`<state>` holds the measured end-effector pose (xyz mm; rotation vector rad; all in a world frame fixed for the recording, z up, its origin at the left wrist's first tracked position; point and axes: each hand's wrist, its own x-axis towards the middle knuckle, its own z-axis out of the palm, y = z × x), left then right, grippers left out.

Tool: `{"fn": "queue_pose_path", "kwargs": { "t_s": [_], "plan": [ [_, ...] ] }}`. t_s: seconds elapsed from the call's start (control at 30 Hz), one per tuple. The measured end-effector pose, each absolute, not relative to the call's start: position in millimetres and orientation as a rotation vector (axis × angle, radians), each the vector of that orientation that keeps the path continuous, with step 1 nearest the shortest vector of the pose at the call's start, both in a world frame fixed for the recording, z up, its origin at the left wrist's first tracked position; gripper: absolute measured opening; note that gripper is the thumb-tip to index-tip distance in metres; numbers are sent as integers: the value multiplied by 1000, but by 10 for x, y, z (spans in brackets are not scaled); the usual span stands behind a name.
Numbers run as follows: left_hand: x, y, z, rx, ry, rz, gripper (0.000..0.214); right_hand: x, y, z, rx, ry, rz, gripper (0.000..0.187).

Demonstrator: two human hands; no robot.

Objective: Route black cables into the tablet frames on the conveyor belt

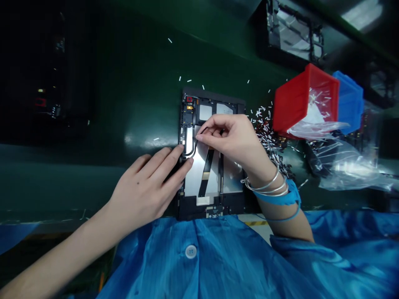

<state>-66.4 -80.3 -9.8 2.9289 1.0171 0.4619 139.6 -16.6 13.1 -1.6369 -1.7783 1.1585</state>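
An opened tablet (190, 182) lies on the green bench with its metal plates, boards and flat ribbon cables exposed. My right hand (233, 135) is above its middle, thumb and index finger pinched on a thin black cable (195, 148). That cable bends in a curve near the tablet's left side. My left hand (152, 178) reaches in from the left with fingers stretched out, its fingertips touching the tablet's left edge beside the curved cable. A black ribbon cable (205, 182) with a gold-coloured band lies below my right hand. Part of the tablet is hidden under that hand.
Right of the tablet stand a red bin (291, 101) and a blue bin (353, 99), with clear plastic bags (349, 166) beside them. Many small white pieces (263, 124) are scattered nearby. A black device housing (289, 35) sits at the back right; dark equipment (46, 83) is at left.
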Motion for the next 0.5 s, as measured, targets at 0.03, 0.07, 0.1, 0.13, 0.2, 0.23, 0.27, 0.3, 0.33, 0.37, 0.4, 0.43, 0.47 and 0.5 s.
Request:
{"fn": "queue_pose_path", "kwargs": {
  "t_s": [0.03, 0.07, 0.1, 0.13, 0.2, 0.23, 0.27, 0.3, 0.33, 0.37, 0.4, 0.43, 0.47, 0.5],
  "plan": [
    [-662, -795, -98, 2934, 1012, 446, 39, 1392, -163, 131, -1647, -1788, 1149, 5],
    [-662, -788, -97, 2936, 1008, 440, 38, 1386, -160, 130, -1659, -1799, 1138, 5],
    [-663, -785, -97, 2937, 1006, 434, 37, 1380, -157, 128, -1669, -1811, 1125, 4],
    [-665, -783, -97, 2938, 1004, 426, 37, 1374, -153, 127, -1679, -1822, 1113, 4],
    [-669, -782, -99, 2947, 995, 407, 37, 1360, -144, 124, -1698, -1842, 1090, 4],
    [-671, -782, -101, 2956, 984, 403, 37, 1354, -140, 123, -1711, -1850, 1079, 4],
    [-673, -780, -103, 2965, 965, 399, 37, 1348, -136, 124, -1726, -1858, 1070, 5],
    [-676, -776, -105, 2972, 943, 396, 37, 1342, -133, 126, -1740, -1865, 1063, 5],
    [-679, -770, -106, 2976, 919, 394, 37, 1337, -131, 129, -1751, -1871, 1058, 5],
    [-684, -760, -107, 2973, 896, 389, 38, 1332, -130, 133, -1761, -1876, 1054, 6],
    [-690, -747, -104, 2972, 863, 389, 39, 1328, -130, 137, -1768, -1882, 1050, 6],
    [-696, -731, -99, 2972, 831, 389, 40, 1325, -132, 141, -1775, -1888, 1044, 6],
    [-702, -713, -90, 2974, 795, 392, 41, 1322, -136, 144, -1782, -1897, 1032, 6],
    [-706, -692, -78, 2979, 758, 399, 41, 1320, -140, 144, -1790, -1908, 1013, 5]
  ]
}}
